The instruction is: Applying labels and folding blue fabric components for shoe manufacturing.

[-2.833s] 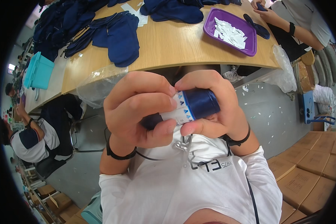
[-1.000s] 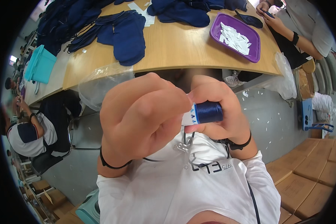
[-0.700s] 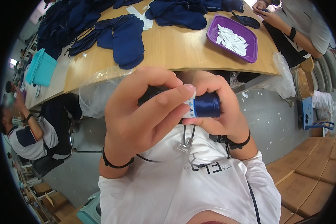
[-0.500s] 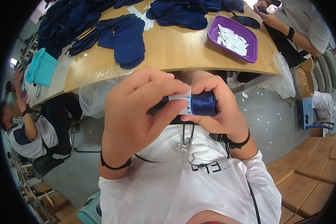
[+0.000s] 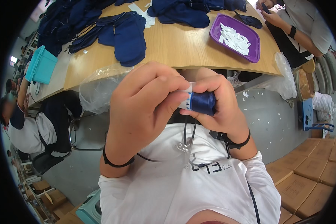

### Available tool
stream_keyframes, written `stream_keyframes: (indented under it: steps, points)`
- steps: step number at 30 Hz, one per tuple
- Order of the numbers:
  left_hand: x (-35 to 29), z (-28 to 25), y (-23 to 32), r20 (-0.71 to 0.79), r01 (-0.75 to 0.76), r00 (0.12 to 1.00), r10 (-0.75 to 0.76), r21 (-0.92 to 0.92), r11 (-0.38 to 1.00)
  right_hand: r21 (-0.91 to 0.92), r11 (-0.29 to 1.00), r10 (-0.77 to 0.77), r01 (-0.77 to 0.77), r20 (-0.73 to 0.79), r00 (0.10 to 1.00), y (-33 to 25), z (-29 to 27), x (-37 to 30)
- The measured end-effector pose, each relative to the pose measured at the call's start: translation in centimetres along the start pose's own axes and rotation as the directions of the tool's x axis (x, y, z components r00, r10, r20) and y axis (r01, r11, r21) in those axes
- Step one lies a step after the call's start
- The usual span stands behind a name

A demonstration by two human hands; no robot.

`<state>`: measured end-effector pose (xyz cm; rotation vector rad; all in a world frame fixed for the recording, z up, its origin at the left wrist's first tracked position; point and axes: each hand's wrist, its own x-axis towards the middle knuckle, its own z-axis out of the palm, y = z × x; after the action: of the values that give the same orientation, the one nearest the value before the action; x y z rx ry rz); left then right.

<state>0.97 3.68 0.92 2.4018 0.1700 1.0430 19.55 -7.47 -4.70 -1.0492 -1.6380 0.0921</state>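
Compared with half a second ago, the left hand (image 5: 138, 100) covers more of the white band (image 5: 186, 103), and a co-worker (image 5: 33, 130) at the left now stretches an arm toward the teal box (image 5: 41, 65). On the table (image 5: 171, 44), dark blue cloths (image 5: 128, 43) lie in loose heaps; the purple tray (image 5: 254, 52) has raised walls, which probably keep the small white slips (image 5: 233, 39) together. Both hands are before the table's near edge, above the white shirt (image 5: 168, 168). The right hand (image 5: 227, 106) grips the blue roll (image 5: 204, 102) near its right end, forefinger above and thumb below, perhaps so that it does not turn. The left thumb and fingers pinch the band around the roll, maybe to keep it tight. Thus the roll lies sideways between the two hands. Its left part is hidden by the left hand, so I cannot tell how far the band reaches. Also the co-worker's hand is hard to make out beside the box.
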Motion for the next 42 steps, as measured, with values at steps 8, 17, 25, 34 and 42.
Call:
stream_keyframes:
  steps: [8,17,25,34,42]
  points:
    - [-0.2,0.6,0.5,-0.116,-0.147,0.979,0.168,0.171,0.974,0.004,1.000,-0.023,0.023,-0.049,0.999,0.5,0.0,-0.2]
    - [-0.4,1.4,0.0,-0.141,-0.179,0.967,0.212,0.219,0.959,-0.021,1.000,-0.015,0.014,-0.037,0.999,0.6,-0.4,-0.1]
    - [0.4,1.0,-0.1,-0.062,-0.091,0.993,0.097,0.097,0.991,-0.124,0.991,-0.052,0.051,-0.005,0.999,1.0,-0.5,-0.2]
    - [0.0,1.9,-0.4,-0.096,-0.113,0.985,0.142,0.255,0.960,-0.141,0.988,0.061,-0.062,-0.013,0.998,0.2,0.1,-0.1]
    - [-0.7,2.3,-1.0,-0.136,-0.207,0.956,0.261,0.319,0.925,-0.103,0.989,0.106,-0.106,-0.001,0.994,0.3,-0.2,-0.2]
